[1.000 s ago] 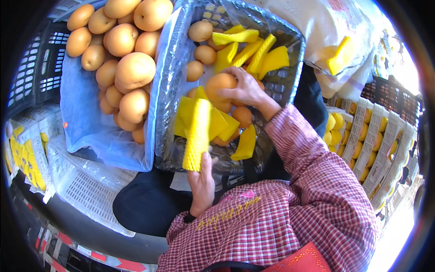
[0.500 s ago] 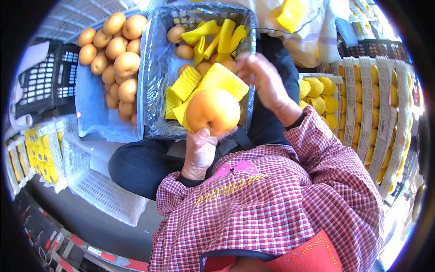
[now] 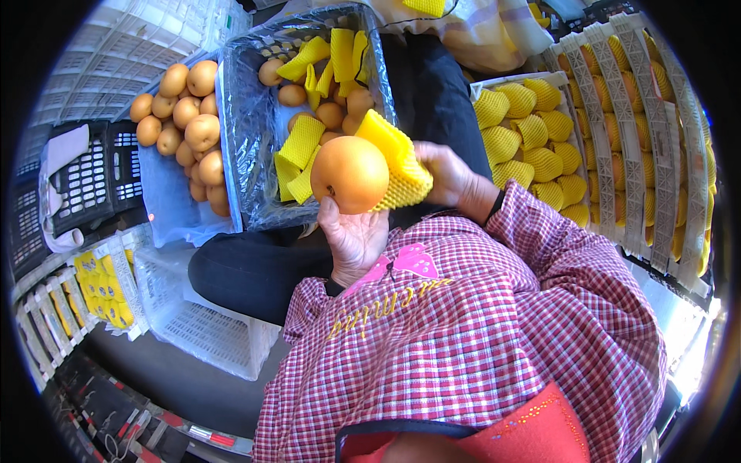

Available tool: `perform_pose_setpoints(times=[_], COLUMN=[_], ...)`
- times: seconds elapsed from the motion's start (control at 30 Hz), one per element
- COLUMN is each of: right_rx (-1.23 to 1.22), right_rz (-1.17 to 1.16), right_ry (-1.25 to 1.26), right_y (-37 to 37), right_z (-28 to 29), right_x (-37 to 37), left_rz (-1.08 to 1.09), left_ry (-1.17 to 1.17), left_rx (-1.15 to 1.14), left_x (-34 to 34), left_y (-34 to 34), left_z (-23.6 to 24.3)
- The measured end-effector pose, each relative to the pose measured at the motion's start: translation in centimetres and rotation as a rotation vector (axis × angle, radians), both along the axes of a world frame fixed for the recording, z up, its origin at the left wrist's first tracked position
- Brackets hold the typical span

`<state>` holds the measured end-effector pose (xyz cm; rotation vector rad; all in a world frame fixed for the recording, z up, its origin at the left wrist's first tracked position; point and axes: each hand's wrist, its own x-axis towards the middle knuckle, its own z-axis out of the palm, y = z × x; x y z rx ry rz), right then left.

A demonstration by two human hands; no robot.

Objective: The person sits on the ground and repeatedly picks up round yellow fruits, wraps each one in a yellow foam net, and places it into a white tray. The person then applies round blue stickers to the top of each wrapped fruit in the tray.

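Better to keep the Asian pear steady near the plastic-lined crate, grasped from below in the left hand, and to ease the yellow foam-net sleeve, lying at its right side, gently around it with the right hand, hidden at the fingertips, so impossible to tell whether pinching.

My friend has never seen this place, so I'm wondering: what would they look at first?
Probably the big, round, orange-brown Asian pear in the person's left grip, near the middle of the picture, with a bright yellow foam net sleeve at its right side. Next might come the pink butterfly on the checked top, just below. Then perhaps the yellow-wrapped fruit in rows at the upper right.
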<state>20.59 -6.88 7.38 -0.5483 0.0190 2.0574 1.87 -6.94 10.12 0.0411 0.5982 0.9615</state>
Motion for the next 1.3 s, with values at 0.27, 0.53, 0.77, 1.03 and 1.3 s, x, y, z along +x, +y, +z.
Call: perform_pose_setpoints(times=[0.27, 0.53, 0.77, 1.03, 1.3], right_rx=[0.682, 0.594, 0.203, -0.869, -1.504], right_rz=[-0.102, -0.285, -0.684, -1.046, -0.464], right_ry=[-1.663, -1.258, -0.088, -1.183, -1.691], right_y=[3.9, -1.1, -6.8, -38.3, -41.9], right_z=[4.0, 6.2, 1.3, -6.5, -19.4], right_x=[0.3, -0.6, 4.7, 17.1, 20.4], left_rz=[0.026, 0.002, -0.662, -1.096, -1.075], left_ry=[0.519, 0.885, 0.645, 0.668, 0.747], left_rx=[0.296, 0.754, 1.601, 1.183, 0.976], left_x=[0.3, 0.3, 8.0, 9.7, 8.6], left_y=[1.1, 3.7, 4.8, 1.3, 3.3], left_z=[-0.1, -3.2, -0.1, -1.3, -2.4])
